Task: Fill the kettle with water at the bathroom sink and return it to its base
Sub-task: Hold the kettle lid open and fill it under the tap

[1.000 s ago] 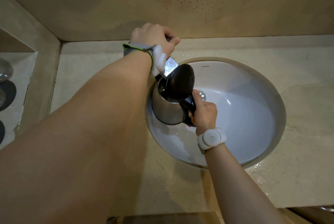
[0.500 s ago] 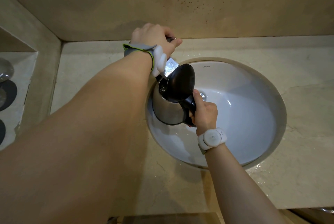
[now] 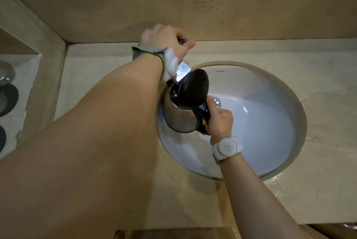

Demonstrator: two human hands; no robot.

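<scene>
The white sink (image 3: pixel 270 123) fills the middle, and the shiny kettle (image 3: pixel 179 117) hangs over its nine o'clock side, lid up, under the tap (image 3: pixel 182 71). The right hand (image 3: pixel 219 121) wraps its handle tight; the left hand (image 3: pixel 164 38), at twelve o'clock, curls around the tap's lever. I think it is best to hold the kettle level and steady under the spout.

"ARROW" on the sink (image 3: pixel 220 71) rim
</scene>
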